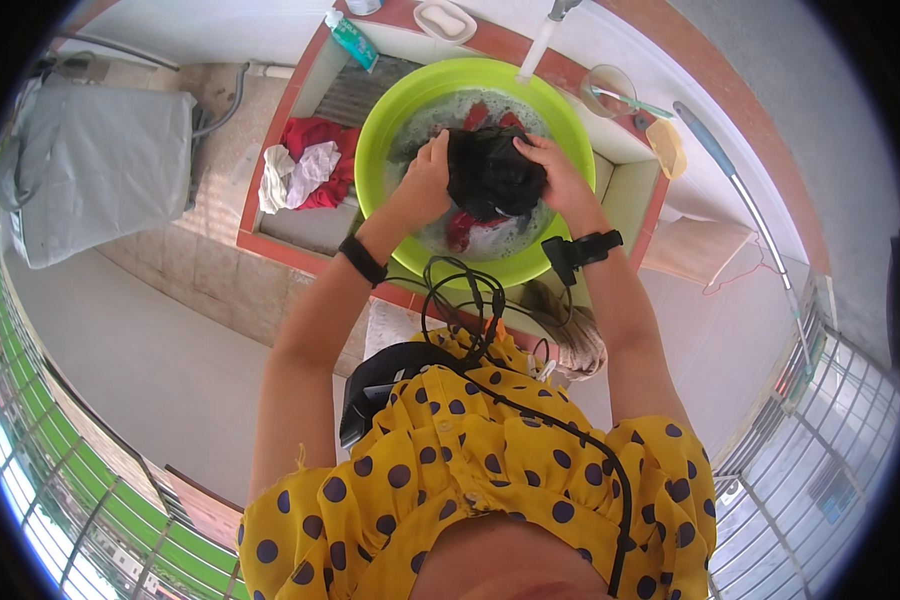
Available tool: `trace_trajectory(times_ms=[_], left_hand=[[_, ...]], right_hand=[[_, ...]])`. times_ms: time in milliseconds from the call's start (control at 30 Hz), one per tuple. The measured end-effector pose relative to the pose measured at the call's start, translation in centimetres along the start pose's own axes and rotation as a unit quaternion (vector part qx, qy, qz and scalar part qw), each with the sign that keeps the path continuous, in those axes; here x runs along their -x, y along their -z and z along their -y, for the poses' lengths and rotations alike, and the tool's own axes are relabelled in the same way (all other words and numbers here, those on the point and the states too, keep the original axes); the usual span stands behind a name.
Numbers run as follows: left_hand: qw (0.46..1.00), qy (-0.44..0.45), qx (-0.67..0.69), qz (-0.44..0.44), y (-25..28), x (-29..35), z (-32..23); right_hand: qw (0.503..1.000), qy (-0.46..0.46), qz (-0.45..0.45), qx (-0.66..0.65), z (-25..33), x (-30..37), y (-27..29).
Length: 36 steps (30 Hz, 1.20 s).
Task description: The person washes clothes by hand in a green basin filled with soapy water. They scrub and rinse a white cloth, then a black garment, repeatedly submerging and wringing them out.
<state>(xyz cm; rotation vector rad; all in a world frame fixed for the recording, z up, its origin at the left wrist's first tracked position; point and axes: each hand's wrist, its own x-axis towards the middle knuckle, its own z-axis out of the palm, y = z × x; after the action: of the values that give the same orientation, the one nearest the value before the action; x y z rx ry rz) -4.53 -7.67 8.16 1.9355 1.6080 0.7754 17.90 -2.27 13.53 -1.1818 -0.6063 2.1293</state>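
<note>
A bunched black cloth garment (492,172) is held between my two hands over a lime-green basin (372,150). My left hand (427,183) grips its left side, and my right hand (557,178) has hold of its upper right edge. Foamy water (425,115) fills the basin, with red cloth (478,115) showing behind the black garment and more red and pale cloth below it. The lower edge of the black garment hangs close to the water; I cannot tell whether it touches.
The basin stands in a red-edged tiled sink (305,262) under a tap (538,48). Red and white clothes (315,165) lie left of it. A green tube (352,42), a soap dish (445,20), a glass cup (607,88) and yellow soap (666,148) line the ledge. Black cables (460,290) hang before me.
</note>
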Motion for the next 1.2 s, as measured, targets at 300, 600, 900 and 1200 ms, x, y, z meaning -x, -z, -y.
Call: trace_trajectory(times_ms=[300, 600, 900, 1200], left_hand=[[0.979, 0.070, 0.131, 0.136, 2.4, -1.1, -1.9], [0.981, 0.154, 0.042, 0.114, 3.7, -4.3, -4.7], [0.971, 0.109, 0.129, 0.170, 9.5, -6.6, -8.1], [0.962, 0.123, 0.081, 0.230, 7.2, -3.8, -1.5]], right_hand=[[0.998, 0.000, -0.059, 0.027, -0.1, -2.6, 2.9], [0.789, 0.241, -0.074, 0.560, -4.4, -0.7, -2.5], [0.721, 0.325, -0.251, 0.558, -5.7, -3.6, -0.1], [0.982, 0.045, -0.139, 0.123, -1.1, -0.7, 1.2]])
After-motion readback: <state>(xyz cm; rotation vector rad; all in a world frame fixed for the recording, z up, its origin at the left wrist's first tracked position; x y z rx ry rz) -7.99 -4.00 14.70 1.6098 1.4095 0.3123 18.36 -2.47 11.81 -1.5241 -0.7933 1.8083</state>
